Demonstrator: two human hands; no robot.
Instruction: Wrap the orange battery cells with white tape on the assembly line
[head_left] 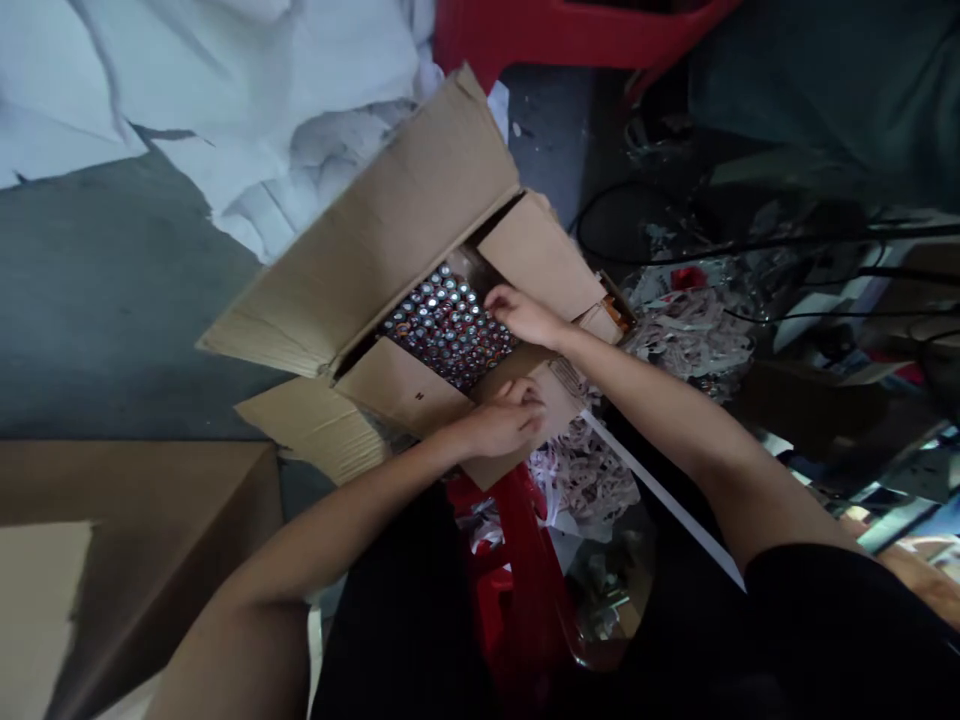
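An opened cardboard box stands tilted in view, its flaps folded outward. Inside, tightly packed batteries show their shiny round ends. Over the right side of these batteries is my right hand, its fingers bent and somewhat apart, with nothing visible in them. My left hand lies against the near cardboard flap, fingers curled in; whatever they hold, if anything, is hidden. Another flap, marked with a small dark print, slopes over the box's left part.
Under the box is a red plastic stool. Shredded paper lies beside it, with more shreds and black cables to the right. White sheeting covers the upper left floor. A large carton stands lower left.
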